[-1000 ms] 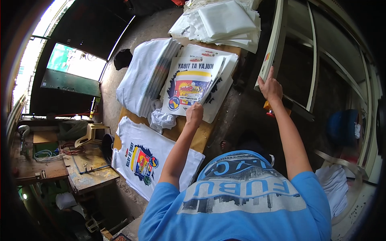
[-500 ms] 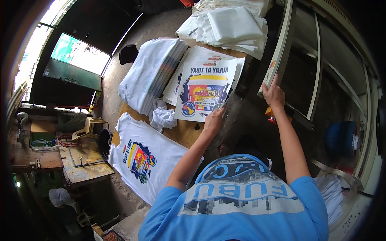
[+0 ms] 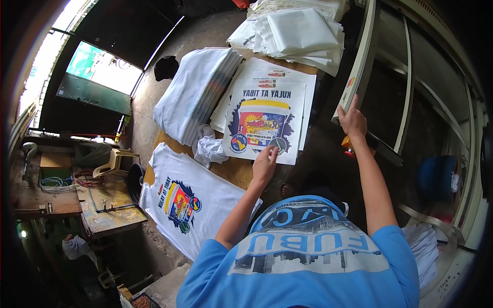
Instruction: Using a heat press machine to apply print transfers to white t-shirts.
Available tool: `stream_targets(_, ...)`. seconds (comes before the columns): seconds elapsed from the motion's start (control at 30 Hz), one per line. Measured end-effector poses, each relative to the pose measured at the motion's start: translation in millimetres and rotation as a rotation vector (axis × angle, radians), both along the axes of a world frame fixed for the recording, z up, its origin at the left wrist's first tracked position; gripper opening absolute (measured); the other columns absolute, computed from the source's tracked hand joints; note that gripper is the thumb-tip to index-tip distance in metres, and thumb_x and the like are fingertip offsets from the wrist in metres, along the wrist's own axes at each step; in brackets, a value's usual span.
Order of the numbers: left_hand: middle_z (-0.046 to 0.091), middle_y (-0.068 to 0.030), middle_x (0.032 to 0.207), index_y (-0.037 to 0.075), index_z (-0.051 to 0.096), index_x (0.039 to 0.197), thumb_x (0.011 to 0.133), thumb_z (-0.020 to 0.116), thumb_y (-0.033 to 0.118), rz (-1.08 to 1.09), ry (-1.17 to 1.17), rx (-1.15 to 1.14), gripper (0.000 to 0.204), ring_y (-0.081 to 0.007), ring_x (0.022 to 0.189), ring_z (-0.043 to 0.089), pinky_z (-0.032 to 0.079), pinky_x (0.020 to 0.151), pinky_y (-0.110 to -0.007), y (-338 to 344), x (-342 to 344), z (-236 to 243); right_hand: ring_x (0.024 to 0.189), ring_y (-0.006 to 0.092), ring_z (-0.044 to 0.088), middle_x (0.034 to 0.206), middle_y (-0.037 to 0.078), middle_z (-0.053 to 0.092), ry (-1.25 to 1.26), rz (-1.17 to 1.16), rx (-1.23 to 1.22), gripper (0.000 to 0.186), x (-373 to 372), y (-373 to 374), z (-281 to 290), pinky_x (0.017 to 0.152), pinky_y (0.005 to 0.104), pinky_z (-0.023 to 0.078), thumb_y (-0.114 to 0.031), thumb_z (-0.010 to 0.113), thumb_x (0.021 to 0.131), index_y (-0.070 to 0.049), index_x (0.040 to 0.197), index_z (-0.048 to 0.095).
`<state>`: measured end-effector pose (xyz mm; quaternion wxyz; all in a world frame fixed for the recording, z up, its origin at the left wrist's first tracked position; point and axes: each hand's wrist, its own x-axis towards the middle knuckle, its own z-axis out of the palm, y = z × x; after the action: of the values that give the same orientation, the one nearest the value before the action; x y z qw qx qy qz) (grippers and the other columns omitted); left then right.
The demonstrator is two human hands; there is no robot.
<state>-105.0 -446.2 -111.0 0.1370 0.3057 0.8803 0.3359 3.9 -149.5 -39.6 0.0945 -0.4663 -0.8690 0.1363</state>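
Note:
My left hand (image 3: 265, 163) pinches the lower edge of the top printed paper sheet (image 3: 292, 113), which bears a mirrored, colourful paint-bucket design. More such sheets (image 3: 300, 77) lie under it, their upper ends showing beyond its top edge. My right hand (image 3: 352, 123) rests against the near end of a long pale metal frame (image 3: 354, 72), its fingers stretched out and gripping nothing. Left of my left forearm, a white T-shirt (image 3: 221, 195) printed with the same bucket design lies spread on the table. A crumpled white cloth (image 3: 209, 149) sits between the shirt and the sheets.
A tall stack of folded white shirts (image 3: 192, 92) stands left of the sheets. Beyond them is a pile of white sheets (image 3: 300, 33). The metal-framed machine (image 3: 409, 87) fills the right side. A worn workbench (image 3: 108, 205) and a beige stool (image 3: 115, 161) stand at left.
My left hand has drawn the top sheet slightly toward me and to the left, baring more of the sheets beneath. My right hand stays at the metal frame.

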Motion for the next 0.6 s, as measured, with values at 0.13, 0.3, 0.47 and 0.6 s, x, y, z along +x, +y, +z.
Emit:
stream_targets(0.13,0.061,-0.0153,0.093,0.0,0.041,0.117,0.083,0.055,0.04,0.439,-0.389,0.134,0.054,-0.0216,0.079,0.062,0.05,0.058,-0.031,-31.4,8.3,-29.1,0.08,0.0356,0.062,0.09,0.022,0.062,0.002,-0.006,-0.017,0.069,0.1,0.8,4.2,0.07,0.0418,0.052,-0.041,0.045,0.084,0.001,0.133,0.02)
stream_targets(0.3,0.056,-0.0127,0.098,-0.002,0.046,0.105,0.079,0.063,0.04,0.789,-1.108,0.382,0.052,-0.0176,0.073,0.06,0.05,0.053,-0.027,-41.6,7.6,-44.9,0.08,0.0355,0.062,0.089,0.023,0.062,-0.005,-0.001,-0.001,0.069,5.0,0.3,0.4,0.071,0.0416,0.051,-0.042,0.044,0.085,0.001,0.133,0.019)
stream_targets(0.47,0.06,-0.0092,0.085,-0.001,0.05,0.099,0.08,0.065,0.03,0.924,-1.166,0.517,0.039,-0.0173,0.066,0.061,0.049,0.049,-0.026,-32.1,-13.3,-70.5,0.076,0.0346,0.063,0.084,0.023,0.062,-0.002,0.022,0.027,0.071,1.2,-2.6,1.8,0.067,0.0417,0.052,-0.041,0.044,0.084,0.004,0.133,0.018)
stream_targets(0.6,0.06,-0.0087,0.078,-0.001,0.054,0.091,0.077,0.067,0.014,0.908,-1.043,0.576,0.025,-0.0162,0.063,0.06,0.05,0.048,-0.024,-32.0,-21.0,-77.4,0.076,0.0348,0.063,0.084,0.023,0.062,-0.009,0.015,0.028,0.071,0.9,-1.3,2.7,0.067,0.0417,0.052,-0.041,0.044,0.084,0.004,0.133,0.018)
